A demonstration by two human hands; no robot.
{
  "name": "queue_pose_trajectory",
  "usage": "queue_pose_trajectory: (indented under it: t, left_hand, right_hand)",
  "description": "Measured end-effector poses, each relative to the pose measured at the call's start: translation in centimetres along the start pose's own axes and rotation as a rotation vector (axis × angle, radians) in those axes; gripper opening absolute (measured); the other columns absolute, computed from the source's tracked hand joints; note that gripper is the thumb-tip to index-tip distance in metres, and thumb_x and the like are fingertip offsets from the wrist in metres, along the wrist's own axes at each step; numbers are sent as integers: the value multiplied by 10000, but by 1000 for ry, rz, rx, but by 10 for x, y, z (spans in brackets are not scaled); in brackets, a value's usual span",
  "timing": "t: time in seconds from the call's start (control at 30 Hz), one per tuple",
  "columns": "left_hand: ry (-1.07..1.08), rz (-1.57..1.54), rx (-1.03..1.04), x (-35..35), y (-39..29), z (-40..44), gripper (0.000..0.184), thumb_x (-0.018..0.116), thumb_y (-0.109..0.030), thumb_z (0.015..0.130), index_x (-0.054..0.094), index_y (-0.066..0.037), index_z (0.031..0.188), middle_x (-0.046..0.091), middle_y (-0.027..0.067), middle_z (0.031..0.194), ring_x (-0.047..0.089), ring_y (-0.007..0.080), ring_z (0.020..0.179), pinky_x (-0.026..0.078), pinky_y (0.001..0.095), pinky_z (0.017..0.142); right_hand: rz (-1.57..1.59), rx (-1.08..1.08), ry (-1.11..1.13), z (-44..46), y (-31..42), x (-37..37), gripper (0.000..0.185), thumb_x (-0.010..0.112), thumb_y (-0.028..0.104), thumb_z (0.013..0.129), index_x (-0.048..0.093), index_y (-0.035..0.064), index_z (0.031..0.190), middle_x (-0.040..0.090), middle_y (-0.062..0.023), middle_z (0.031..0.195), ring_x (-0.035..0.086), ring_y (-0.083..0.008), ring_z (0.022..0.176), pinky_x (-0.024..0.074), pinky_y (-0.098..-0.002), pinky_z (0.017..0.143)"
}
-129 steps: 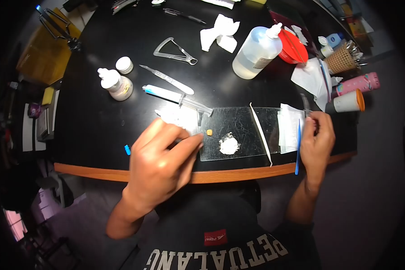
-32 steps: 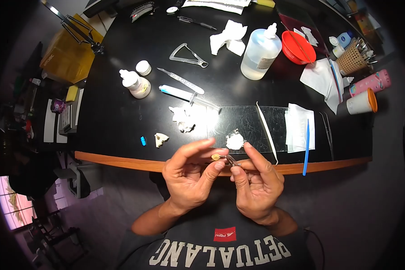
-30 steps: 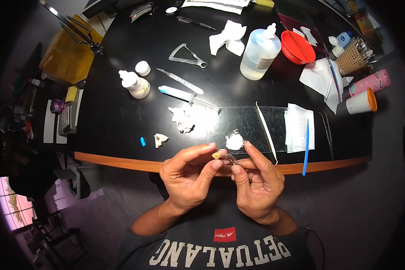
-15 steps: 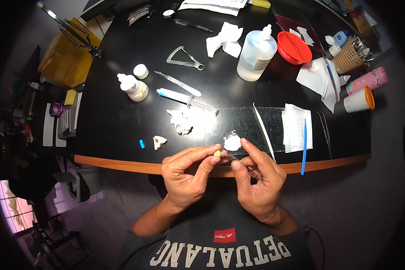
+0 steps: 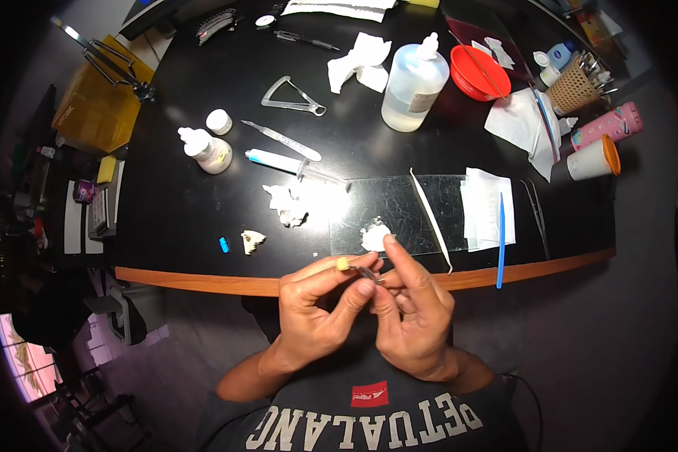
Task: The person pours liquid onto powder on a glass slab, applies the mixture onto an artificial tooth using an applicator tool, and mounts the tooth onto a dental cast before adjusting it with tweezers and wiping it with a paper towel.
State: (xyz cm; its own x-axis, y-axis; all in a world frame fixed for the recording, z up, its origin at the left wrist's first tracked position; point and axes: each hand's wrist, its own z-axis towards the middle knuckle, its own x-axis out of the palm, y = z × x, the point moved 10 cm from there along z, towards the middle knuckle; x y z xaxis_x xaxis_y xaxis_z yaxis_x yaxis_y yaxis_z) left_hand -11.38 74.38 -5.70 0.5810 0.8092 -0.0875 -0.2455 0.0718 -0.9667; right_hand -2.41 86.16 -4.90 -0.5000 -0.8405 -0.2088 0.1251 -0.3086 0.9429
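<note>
At the lower centre of the frame, the left hand point(image 5: 305, 331) and the right hand point(image 5: 418, 339) are positioned close together. Thumb and fingers of both hands grip a small, thin, silvery metal instrument point(image 5: 367, 274), partly hidden by the fingers. A small, rounded, yellow piece point(image 5: 343, 264) is located at the left end of the instrument, in line with the left index finger; contact with that finger cannot be determined. The right index finger is extended, its tip overlapping the edge of a white, powdery heap point(image 5: 374, 235) at the centre. The heap lies on a flat, scratched, clear glass plate point(image 5: 388, 197). A slender, white, double-ended hand tool point(image 5: 432, 222) lies across the plate, right of the heap. Farther right, a thin blue stick point(image 5: 502, 233) overlaps white paper sheets point(image 5: 482, 203). A cream-coloured, jagged fragment point(image 5: 251, 241) and a small blue cap point(image 5: 224, 245) lie left of centre, on the black tabletop point(image 5: 173, 218).
</note>
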Motion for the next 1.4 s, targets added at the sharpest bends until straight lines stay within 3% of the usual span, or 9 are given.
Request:
queue_pose_trajectory:
  t: [0.07, 0.1, 0.23, 0.33, 0.5, 0.8, 1.0, 1.1, 1.4]
  left_hand:
    - [-28, -26, -46, -2, 5, -3, 274, 753, -22, 1005, 757, 66, 1265, 807, 206, 1082, 784, 234, 1029, 623, 313, 880]
    - [-103, -193, -199, -3, 19, -9, 280, 744, 10, 1002, 746, 75, 1275, 800, 213, 1105, 782, 229, 1039, 632, 318, 891]
    - [-267, -515, -138, -14, 12, -9, 300, 721, 81, 993, 732, 73, 1292, 784, 220, 1144, 789, 236, 1012, 655, 333, 905]
    - [-95, -259, -62, -16, 13, -8, 305, 703, 12, 1031, 692, 80, 1328, 760, 231, 1185, 791, 256, 986, 674, 359, 862]
    - [-157, -382, -150, -19, 22, -9, 228, 719, 4, 1025, 734, 78, 1241, 782, 218, 1114, 790, 247, 991, 663, 364, 901]
    - [-157, -319, -83, -21, 23, -8, 218, 708, 30, 1026, 744, 70, 1237, 786, 214, 1150, 781, 235, 1015, 649, 349, 932]
    - [-162, -394, -130, -20, 25, -8, 212, 710, 28, 1025, 749, 70, 1229, 788, 208, 1133, 784, 231, 1005, 647, 345, 934]
    - [-150, -385, -131, -19, 25, -9, 211, 708, 29, 1026, 751, 69, 1229, 788, 204, 1127, 785, 229, 1003, 646, 342, 935]
    - [-137, -245, -113, -21, 25, -6, 186, 743, -14, 1015, 766, 62, 1184, 795, 190, 1083, 789, 255, 1026, 635, 352, 936]
  right_hand:
    - [21, -23, -3, 0, 3, 5, 565, 728, -113, 941, 617, -26, 1489, 726, -160, 990, 743, -168, 853, 611, -289, 714]
    - [42, -12, -24, 0, 1, 3, 565, 731, -111, 939, 618, -26, 1487, 723, -157, 984, 734, -158, 822, 602, -281, 693]
    - [-11, -32, -54, 2, -1, -3, 569, 748, -95, 930, 622, -24, 1480, 710, -137, 938, 681, -122, 699, 555, -250, 611]
    - [-133, -93, -40, 8, 9, -7, 561, 776, -72, 915, 645, -19, 1458, 688, -93, 857, 608, -89, 620, 489, -244, 536]
    - [-204, -206, -94, 15, 19, -10, 525, 823, -44, 891, 697, -11, 1400, 686, -80, 813, 594, -89, 582, 459, -278, 497]
    - [-346, -265, -45, 16, 19, -6, 384, 896, 54, 857, 781, -14, 1217, 699, -100, 771, 667, -164, 577, 492, -314, 508]
    - [-295, -151, 48, 23, 23, -5, 306, 885, 35, 855, 790, -16, 1142, 699, -112, 756, 702, -208, 605, 518, -334, 527]
    - [-361, -247, -20, 19, 24, -5, 294, 875, 33, 860, 796, -9, 1140, 705, -111, 752, 697, -210, 596, 508, -334, 519]
    - [-422, -220, -47, 23, 23, -5, 300, 916, 191, 855, 804, -7, 1051, 687, -98, 694, 649, -194, 523, 462, -327, 464]
